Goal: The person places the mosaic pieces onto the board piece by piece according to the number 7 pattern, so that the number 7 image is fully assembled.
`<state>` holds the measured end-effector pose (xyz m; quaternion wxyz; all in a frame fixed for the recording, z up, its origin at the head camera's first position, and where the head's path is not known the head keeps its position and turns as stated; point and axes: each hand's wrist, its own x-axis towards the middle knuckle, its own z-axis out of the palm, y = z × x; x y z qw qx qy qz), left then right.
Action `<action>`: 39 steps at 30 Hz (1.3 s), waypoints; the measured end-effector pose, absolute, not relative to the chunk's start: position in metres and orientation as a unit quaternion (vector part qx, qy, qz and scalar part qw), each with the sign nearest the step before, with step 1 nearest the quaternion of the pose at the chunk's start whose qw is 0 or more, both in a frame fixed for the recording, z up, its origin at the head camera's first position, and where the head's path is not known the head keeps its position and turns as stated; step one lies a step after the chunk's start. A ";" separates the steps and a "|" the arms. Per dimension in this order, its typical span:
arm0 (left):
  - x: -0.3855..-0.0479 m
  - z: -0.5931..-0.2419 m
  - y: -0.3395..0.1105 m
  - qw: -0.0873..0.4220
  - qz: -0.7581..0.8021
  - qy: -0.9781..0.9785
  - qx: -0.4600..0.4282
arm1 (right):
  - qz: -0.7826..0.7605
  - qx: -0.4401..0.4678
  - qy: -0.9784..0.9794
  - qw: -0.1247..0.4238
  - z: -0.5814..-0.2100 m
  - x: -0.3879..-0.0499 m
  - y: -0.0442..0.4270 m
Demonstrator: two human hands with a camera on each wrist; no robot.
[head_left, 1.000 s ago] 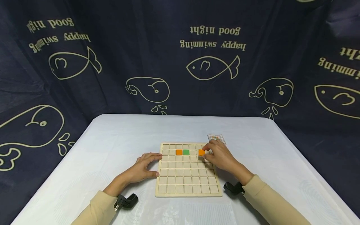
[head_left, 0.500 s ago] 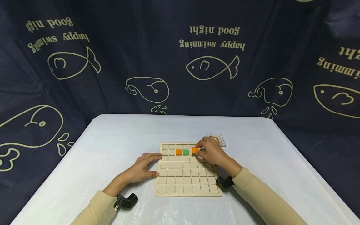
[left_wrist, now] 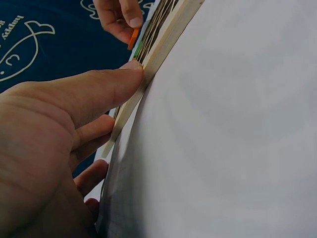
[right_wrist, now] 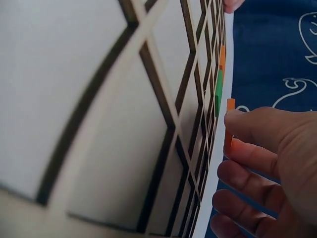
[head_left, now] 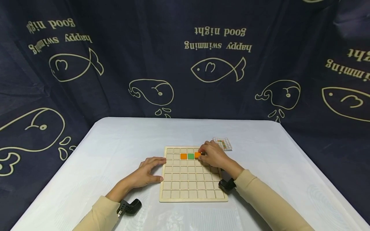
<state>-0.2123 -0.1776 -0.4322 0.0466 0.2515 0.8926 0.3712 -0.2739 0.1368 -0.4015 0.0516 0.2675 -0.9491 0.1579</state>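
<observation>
Currently, an orange square tile [head_left: 197,155] is pinched by the fingers of the right hand [head_left: 215,154] and held over the wooden grid board [head_left: 193,200], just beside a green tile [head_left: 190,156]. The board's left edge is touched by the left hand [head_left: 146,173], fingers extended.

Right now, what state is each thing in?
board, flat, mostly bare
green tile, seated in a cell
left orange tile, seated in a cell
right orange tile, pinched, not seated
left hand, touching the board's edge
right hand, pinching the right orange tile
card, printed side up
</observation>
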 end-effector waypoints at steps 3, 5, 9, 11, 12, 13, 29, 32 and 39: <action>-0.212 -0.432 -0.178 0.047 0.372 0.892 0.251 | 0.154 0.265 -0.950 0.050 -0.403 -0.275 0.136; -0.212 -0.433 -0.178 0.048 0.373 0.892 0.251 | 0.153 0.265 -0.951 0.051 -0.404 -0.275 0.135; -0.213 -0.433 -0.178 0.048 0.372 0.892 0.251 | 0.151 0.265 -0.951 0.046 -0.404 -0.275 0.135; -0.213 -0.433 -0.178 0.048 0.370 0.893 0.250 | 0.153 0.265 -0.951 0.042 -0.404 -0.275 0.134; -0.213 -0.434 -0.178 0.047 0.369 0.894 0.250 | 0.153 0.266 -0.951 0.039 -0.403 -0.275 0.134; -0.213 -0.434 -0.178 0.047 0.370 0.894 0.249 | 0.153 0.265 -0.951 0.037 -0.403 -0.275 0.135; -0.212 -0.434 -0.178 0.046 0.367 0.895 0.248 | 0.155 0.269 -0.950 0.033 -0.405 -0.274 0.135; -0.213 -0.434 -0.178 0.047 0.367 0.896 0.246 | 0.154 0.270 -0.950 0.037 -0.406 -0.274 0.135; -0.213 -0.436 -0.178 0.042 0.366 0.896 0.250 | 0.156 0.274 -0.948 0.042 -0.406 -0.274 0.136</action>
